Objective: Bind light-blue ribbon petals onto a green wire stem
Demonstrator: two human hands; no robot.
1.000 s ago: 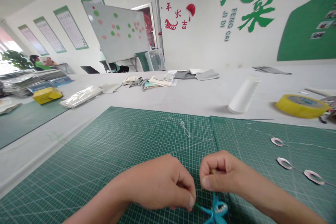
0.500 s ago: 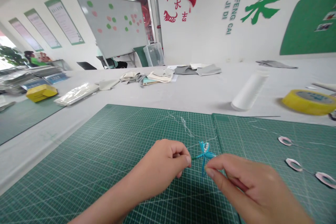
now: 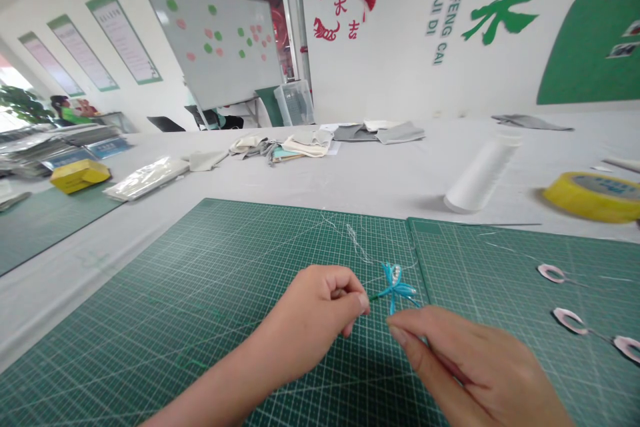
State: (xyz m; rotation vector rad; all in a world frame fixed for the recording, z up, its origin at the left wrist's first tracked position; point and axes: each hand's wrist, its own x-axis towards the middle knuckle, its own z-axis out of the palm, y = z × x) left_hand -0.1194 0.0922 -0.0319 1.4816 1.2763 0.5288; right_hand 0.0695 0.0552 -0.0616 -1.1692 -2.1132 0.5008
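Note:
A small blue craft flower (image 3: 395, 285) with narrow petals and white beads at its centre is held over the green cutting mat (image 3: 280, 240). My left hand (image 3: 325, 300) is closed, pinching the flower's short dark green stem between thumb and fingers. My right hand (image 3: 460, 353) is also closed, thumb and forefinger pressed together at the tip of the lower petal. That tip is hidden between those fingertips. Loose white thread (image 3: 357, 243) lies on the mat just behind the flower.
Pale pink rings on thin wires, one ring (image 3: 551, 273) among them, lie on the right-hand mat (image 3: 480, 293). Behind stand a white cone (image 3: 483, 173) and a yellow tape roll (image 3: 593, 197). Cloth pieces (image 3: 307, 143), a yellow box (image 3: 80, 176) and a plastic-wrapped pack (image 3: 147, 179) lie farther off.
The right hand has moved slightly down, its fingertips now at the lower petal's end. More of the flower's right petals shows. The left hand keeps its pinch on the stem.

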